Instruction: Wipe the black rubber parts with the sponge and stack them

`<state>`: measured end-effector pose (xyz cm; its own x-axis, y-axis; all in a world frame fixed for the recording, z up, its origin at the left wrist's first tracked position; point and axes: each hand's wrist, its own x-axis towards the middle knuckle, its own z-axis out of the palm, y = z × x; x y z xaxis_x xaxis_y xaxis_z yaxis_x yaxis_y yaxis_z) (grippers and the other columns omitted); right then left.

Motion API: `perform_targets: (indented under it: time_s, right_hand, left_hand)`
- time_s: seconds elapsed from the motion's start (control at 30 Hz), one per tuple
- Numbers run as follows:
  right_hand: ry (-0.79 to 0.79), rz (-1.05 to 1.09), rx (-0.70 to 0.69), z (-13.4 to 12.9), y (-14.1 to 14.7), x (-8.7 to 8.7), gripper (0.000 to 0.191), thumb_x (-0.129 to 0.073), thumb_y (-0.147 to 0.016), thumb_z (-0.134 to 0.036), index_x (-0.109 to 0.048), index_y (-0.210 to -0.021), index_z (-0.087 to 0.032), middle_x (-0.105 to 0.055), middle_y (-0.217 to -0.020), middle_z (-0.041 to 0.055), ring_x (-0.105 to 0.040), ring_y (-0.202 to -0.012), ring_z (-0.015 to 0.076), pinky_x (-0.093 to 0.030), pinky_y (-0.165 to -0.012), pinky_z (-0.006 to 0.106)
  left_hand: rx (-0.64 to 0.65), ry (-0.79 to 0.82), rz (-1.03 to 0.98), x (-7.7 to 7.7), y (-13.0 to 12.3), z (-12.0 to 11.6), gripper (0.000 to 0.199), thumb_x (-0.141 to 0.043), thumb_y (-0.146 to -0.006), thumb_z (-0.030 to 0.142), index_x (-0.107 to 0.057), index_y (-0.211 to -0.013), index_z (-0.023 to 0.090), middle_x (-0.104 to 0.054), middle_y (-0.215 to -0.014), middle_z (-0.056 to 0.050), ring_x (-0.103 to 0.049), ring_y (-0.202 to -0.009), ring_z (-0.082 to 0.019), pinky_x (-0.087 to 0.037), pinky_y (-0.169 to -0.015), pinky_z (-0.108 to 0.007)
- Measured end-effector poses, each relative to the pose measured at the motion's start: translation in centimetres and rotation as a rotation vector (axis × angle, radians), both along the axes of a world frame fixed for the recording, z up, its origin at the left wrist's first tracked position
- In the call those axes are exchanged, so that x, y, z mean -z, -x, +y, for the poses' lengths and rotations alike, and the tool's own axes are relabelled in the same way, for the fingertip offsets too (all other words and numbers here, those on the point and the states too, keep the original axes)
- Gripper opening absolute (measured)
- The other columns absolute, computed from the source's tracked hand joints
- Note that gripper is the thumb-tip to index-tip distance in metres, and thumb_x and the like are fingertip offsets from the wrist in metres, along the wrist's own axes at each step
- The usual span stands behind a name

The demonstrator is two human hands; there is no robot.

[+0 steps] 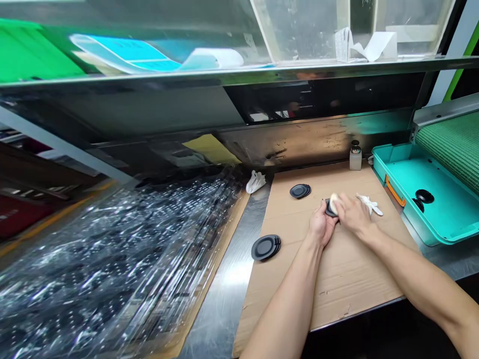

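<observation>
Over the brown cardboard sheet, my left hand holds a small black disc. My right hand is closed on a whitish pad, which is pressed against the disc's face. A stack of black round discs lies at the cardboard's left side, and a smaller stack of discs sits farther back. Just right of my right hand is a crumpled white cloth, partly hidden by it.
A teal bin with black discs stands at right, beside a green conveyor belt. A small bottle stands behind the cardboard. Clear plastic trays fill the left. Another white cloth lies near them. A metal shelf spans above.
</observation>
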<state>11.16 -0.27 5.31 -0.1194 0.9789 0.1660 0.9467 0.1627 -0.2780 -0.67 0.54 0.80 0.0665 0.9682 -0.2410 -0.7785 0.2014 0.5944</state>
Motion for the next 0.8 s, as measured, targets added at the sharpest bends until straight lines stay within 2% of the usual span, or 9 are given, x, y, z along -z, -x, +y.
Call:
perform_targets:
  time_s: [0.07, 0.17, 0.3, 0.4, 0.53, 0.63, 0.8]
  right_hand:
    - [0.005, 0.01, 0.053, 0.1, -0.1, 0.1, 0.043, -0.03, -0.108, -0.047, -0.06, -0.127, -0.025, -0.076, -0.104, 0.0101, -0.069, -0.09, 0.0247, -0.04, -0.078, 0.03]
    - [-0.027, 0.018, 0.002, 0.3, -0.2, 0.2, 0.04, -0.031, -0.107, -0.049, -0.061, -0.122, -0.026, -0.076, -0.102, 0.0084, -0.069, -0.091, 0.0246, -0.04, -0.078, 0.03]
    - [-0.013, 0.035, 0.065, 0.0, -0.3, 0.4, 0.037, -0.034, -0.107, -0.047, -0.061, -0.119, -0.026, -0.076, -0.099, 0.0093, -0.07, -0.086, 0.0252, -0.039, -0.072, 0.03]
    - [-0.02, 0.044, -0.022, -0.3, -0.2, 0.6, 0.036, -0.037, -0.106, -0.05, -0.062, -0.119, -0.027, -0.076, -0.098, 0.0097, -0.07, -0.086, 0.026, -0.04, -0.072, 0.03]
    - [-0.023, 0.065, 0.055, -0.3, 0.2, 0.8, 0.037, -0.036, -0.106, -0.048, -0.062, -0.119, -0.025, -0.076, -0.097, 0.0121, -0.07, -0.085, 0.0271, -0.041, -0.071, 0.031]
    - [-0.02, 0.067, -0.038, 0.1, -0.2, 1.0, 0.036, -0.039, -0.106, -0.049, -0.063, -0.121, -0.026, -0.076, -0.101, 0.0105, -0.071, -0.087, 0.0265, -0.042, -0.074, 0.031]
    - [-0.096, 0.234, 0.144, 1.5, -2.7, 0.8, 0.037, -0.042, -0.104, -0.049, -0.061, -0.126, -0.027, -0.076, -0.103, 0.0085, -0.071, -0.091, 0.0267, -0.042, -0.074, 0.03]
  left_hand:
    - [-0.014, 0.0, 0.023, 0.0, -0.1, 0.0, 0.033, -0.042, -0.106, 0.029, -0.069, -0.103, 0.011, -0.076, -0.108, -0.015, -0.072, -0.104, -0.022, -0.055, -0.102, -0.043]
    - [-0.031, 0.007, 0.03, -0.1, -0.1, -0.1, 0.031, -0.043, -0.105, 0.027, -0.069, -0.104, 0.011, -0.076, -0.107, -0.014, -0.071, -0.105, -0.021, -0.055, -0.102, -0.041]
    - [-0.028, 0.029, 0.03, -0.4, -0.1, -0.2, 0.032, -0.042, -0.106, 0.028, -0.069, -0.101, 0.011, -0.076, -0.102, -0.012, -0.073, -0.1, -0.021, -0.057, -0.1, -0.041]
    - [-0.034, 0.043, -0.003, -0.5, 0.0, -0.1, 0.033, -0.041, -0.106, 0.027, -0.069, -0.097, 0.012, -0.076, -0.103, -0.013, -0.073, -0.099, -0.019, -0.056, -0.1, -0.036]
    - [-0.019, 0.037, 0.013, -0.4, 0.0, 0.0, 0.033, -0.041, -0.106, 0.029, -0.069, -0.101, 0.012, -0.076, -0.104, -0.013, -0.072, -0.102, -0.02, -0.057, -0.1, -0.039]
    - [-0.023, 0.059, 0.004, -0.6, 0.0, -0.1, 0.034, -0.038, -0.107, 0.027, -0.069, -0.103, 0.012, -0.076, -0.105, -0.013, -0.072, -0.104, -0.019, -0.057, -0.099, -0.034]
    - [0.012, 0.078, 0.03, -1.6, 0.5, -0.2, 0.039, -0.036, -0.107, 0.033, -0.066, -0.104, 0.009, -0.074, -0.109, -0.017, -0.073, -0.104, -0.025, -0.06, -0.086, -0.036]
